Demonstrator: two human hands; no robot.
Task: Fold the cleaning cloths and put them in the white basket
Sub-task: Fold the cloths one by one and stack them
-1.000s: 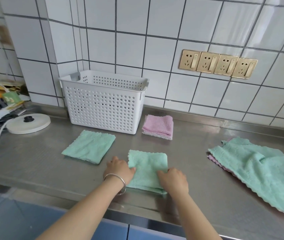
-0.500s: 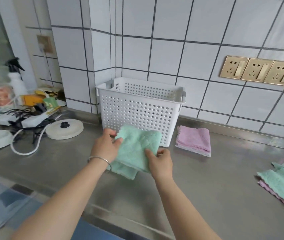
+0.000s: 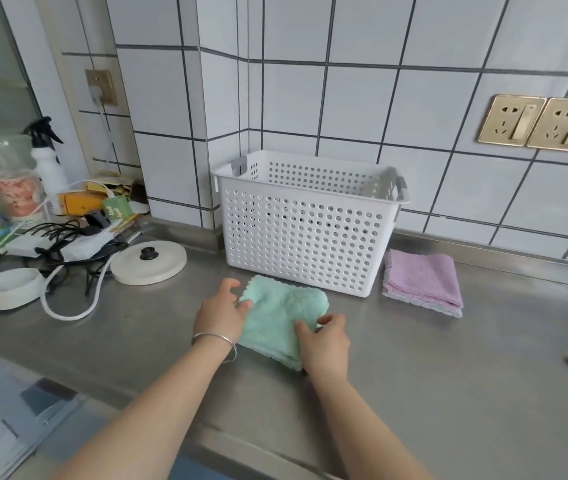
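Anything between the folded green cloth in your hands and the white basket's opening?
Nothing visible. The green cloth lies just in front of the white basket, whose top is open; the pink cloth sits off to its right.

You are working in bright, even daylight with a cool cast. The steel counter (image 3: 448,375) beyond your fingertips takes a soft sheen, no hard glare. Shadows are faint: a thin dark line sits under the cloth (image 3: 275,323) just below your right hand (image 3: 327,344), and a pale one lies under your left hand (image 3: 218,315). The wide lens bows the tile lines on the wall (image 3: 344,109) far above your fingers and stretches both forearms near the bottom edge. To the left of your fingers, the clutter (image 3: 5,202) at the frame edge looks soft and smeared.
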